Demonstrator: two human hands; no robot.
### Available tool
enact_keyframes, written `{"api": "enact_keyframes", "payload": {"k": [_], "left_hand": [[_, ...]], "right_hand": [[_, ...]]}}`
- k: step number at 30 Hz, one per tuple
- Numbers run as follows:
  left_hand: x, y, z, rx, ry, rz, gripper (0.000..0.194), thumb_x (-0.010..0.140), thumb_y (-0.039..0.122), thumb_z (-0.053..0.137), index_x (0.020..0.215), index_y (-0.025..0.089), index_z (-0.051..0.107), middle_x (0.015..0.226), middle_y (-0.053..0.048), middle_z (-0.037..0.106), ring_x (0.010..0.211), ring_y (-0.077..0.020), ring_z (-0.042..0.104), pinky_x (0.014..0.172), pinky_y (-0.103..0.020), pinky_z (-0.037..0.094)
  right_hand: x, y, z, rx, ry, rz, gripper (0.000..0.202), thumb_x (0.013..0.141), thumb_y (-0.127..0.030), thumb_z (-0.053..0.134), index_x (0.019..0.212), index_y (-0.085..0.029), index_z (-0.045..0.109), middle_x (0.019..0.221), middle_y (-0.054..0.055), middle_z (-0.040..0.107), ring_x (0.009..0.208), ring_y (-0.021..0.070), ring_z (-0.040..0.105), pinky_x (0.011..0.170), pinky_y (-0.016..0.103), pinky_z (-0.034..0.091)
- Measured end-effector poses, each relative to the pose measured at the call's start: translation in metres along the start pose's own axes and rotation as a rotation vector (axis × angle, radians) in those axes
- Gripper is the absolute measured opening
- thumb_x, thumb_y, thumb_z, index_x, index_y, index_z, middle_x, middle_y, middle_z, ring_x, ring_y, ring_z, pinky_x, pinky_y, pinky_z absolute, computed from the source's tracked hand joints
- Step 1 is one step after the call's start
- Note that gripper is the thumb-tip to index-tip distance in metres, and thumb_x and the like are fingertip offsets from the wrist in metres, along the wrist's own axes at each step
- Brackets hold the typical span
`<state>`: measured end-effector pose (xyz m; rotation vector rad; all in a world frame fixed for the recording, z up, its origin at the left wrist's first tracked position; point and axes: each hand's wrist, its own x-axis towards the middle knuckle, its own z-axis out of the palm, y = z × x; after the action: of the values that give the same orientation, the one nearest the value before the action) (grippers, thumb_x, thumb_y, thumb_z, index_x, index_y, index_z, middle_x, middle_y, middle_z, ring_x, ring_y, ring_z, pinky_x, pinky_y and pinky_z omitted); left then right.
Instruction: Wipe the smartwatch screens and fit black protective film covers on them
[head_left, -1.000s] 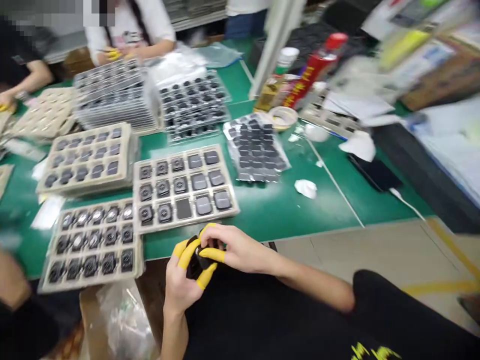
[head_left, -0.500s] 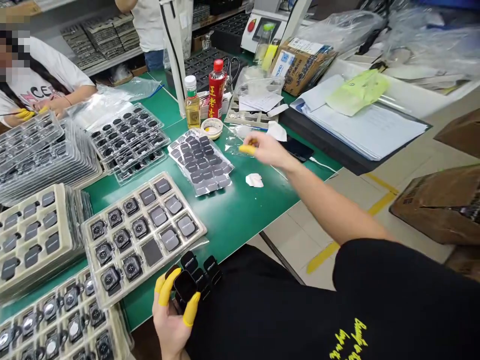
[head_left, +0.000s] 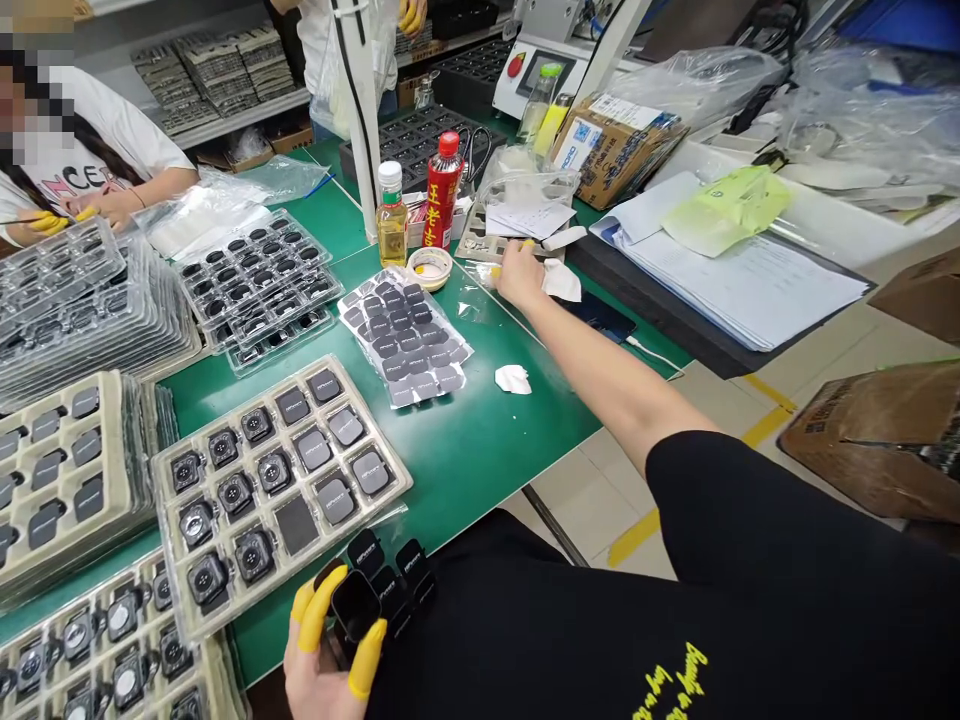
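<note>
At the bottom, my left hand (head_left: 330,640), with yellow finger cots, is closed around a smartwatch body (head_left: 356,605), its dark glossy screen facing up. Several black square pieces with white lettering (head_left: 388,590) are just beyond the watch, against my black clothing. My right hand (head_left: 520,272) stretches far over the green table to a crumpled clear plastic film (head_left: 484,285). Its fingers are curled, and their tips are mostly hidden behind the hand. A beige tray (head_left: 281,490) near my left hand holds watch bodies and grey square covers.
Stacked trays (head_left: 60,500) fill the left side. A sheet of grey stickers (head_left: 409,335), a tape roll (head_left: 429,268), an oil-coloured bottle (head_left: 391,215) and a red can (head_left: 442,190) stand mid-table. A phone (head_left: 600,315) lies beside my right wrist. A co-worker (head_left: 97,160) sits opposite.
My right hand has moved farther away, down to the clear film on the table. My left hand keeps its hold on the watch. The view has shifted slightly.
</note>
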<state>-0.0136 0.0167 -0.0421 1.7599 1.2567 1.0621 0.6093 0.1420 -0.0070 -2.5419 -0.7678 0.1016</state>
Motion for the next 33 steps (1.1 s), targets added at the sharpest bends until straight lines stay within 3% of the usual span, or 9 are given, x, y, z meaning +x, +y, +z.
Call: {"api": "enact_keyframes", "payload": {"k": [3,8,11,14,18,20,23,26,33], "left_hand": [[0.013,-0.005,-0.004,0.048,0.000,0.147,0.047,0.079,0.039,0.102,0.121,0.025,0.086,0.118,-0.005,0.085,0.115,-0.0243,0.078,0.101,-0.031,0.068],[0.024,-0.008,0.003,-0.043,0.000,0.179,0.053,0.078,0.049,0.102,0.122,0.024,0.085,0.116,-0.007,0.085,0.108,-0.0255,0.078,0.094,-0.035,0.069],[0.030,-0.001,0.011,-0.050,-0.066,0.240,0.054,0.081,0.052,0.099,0.124,0.024,0.085,0.117,-0.007,0.085,0.107,-0.0261,0.079,0.096,-0.038,0.068],[0.037,0.011,0.018,-0.060,-0.184,0.304,0.060,0.081,0.058,0.099,0.128,0.024,0.084,0.114,-0.008,0.085,0.107,-0.0272,0.079,0.097,-0.040,0.067],[0.044,0.019,0.024,-0.145,-0.238,0.308,0.066,0.080,0.064,0.098,0.132,0.026,0.083,0.115,-0.009,0.085,0.106,-0.0274,0.077,0.095,-0.041,0.064],[0.044,0.021,0.028,-0.130,-0.240,0.322,0.069,0.079,0.067,0.097,0.133,0.026,0.083,0.113,-0.009,0.085,0.103,-0.0273,0.077,0.095,-0.042,0.064],[0.042,0.025,0.032,-0.121,-0.251,0.357,0.069,0.081,0.070,0.095,0.132,0.025,0.083,0.112,-0.009,0.085,0.100,-0.0270,0.077,0.095,-0.043,0.064],[0.040,0.031,0.031,-0.158,-0.253,0.382,0.065,0.087,0.067,0.091,0.136,0.024,0.081,0.115,-0.010,0.085,0.100,-0.0262,0.078,0.091,-0.041,0.065],[0.040,0.031,0.023,-0.223,-0.275,0.442,0.062,0.089,0.050,0.095,0.143,0.027,0.079,0.114,-0.009,0.087,0.091,-0.0214,0.080,0.077,-0.032,0.065]], "right_hand": [[-0.028,0.016,-0.008,0.012,-0.004,-0.088,0.042,0.110,-0.029,0.057,0.146,-0.007,0.062,0.149,0.032,0.061,0.131,0.0445,0.065,0.110,0.059,0.049],[-0.137,0.075,-0.024,0.062,-0.186,-0.319,0.028,0.099,-0.048,0.070,0.111,-0.024,0.079,0.109,0.012,0.074,0.097,0.0316,0.069,0.090,0.045,0.055],[-0.191,0.106,-0.022,0.068,-0.203,-0.365,0.027,0.096,-0.048,0.069,0.108,-0.026,0.079,0.108,0.013,0.074,0.099,0.0322,0.068,0.087,0.044,0.055],[-0.214,0.114,-0.018,0.069,-0.146,-0.365,0.024,0.098,-0.042,0.061,0.099,-0.023,0.075,0.098,0.016,0.070,0.095,0.0331,0.064,0.085,0.048,0.052],[-0.245,0.070,-0.031,0.174,-0.019,-0.475,0.021,0.099,-0.044,0.065,0.099,-0.024,0.071,0.094,0.013,0.071,0.079,0.0259,0.060,0.076,0.044,0.050],[-0.275,0.030,-0.049,0.336,0.095,-0.725,0.013,0.100,-0.036,0.078,0.104,-0.026,0.072,0.095,0.007,0.074,0.076,0.0215,0.063,0.070,0.038,0.051],[-0.326,-0.029,-0.068,0.409,-0.178,-1.219,0.018,0.107,-0.017,0.069,0.120,-0.029,0.072,0.100,0.004,0.076,0.084,0.0199,0.068,0.070,0.034,0.052],[-0.354,-0.064,-0.065,0.432,-0.319,-1.473,0.030,0.112,-0.010,0.051,0.132,-0.025,0.068,0.096,0.004,0.076,0.082,0.0207,0.063,0.070,0.036,0.050],[-0.352,-0.077,-0.047,0.358,-0.420,-1.822,0.034,0.117,-0.013,0.047,0.141,-0.017,0.070,0.101,0.006,0.079,0.091,0.0193,0.068,0.071,0.037,0.047]]}}
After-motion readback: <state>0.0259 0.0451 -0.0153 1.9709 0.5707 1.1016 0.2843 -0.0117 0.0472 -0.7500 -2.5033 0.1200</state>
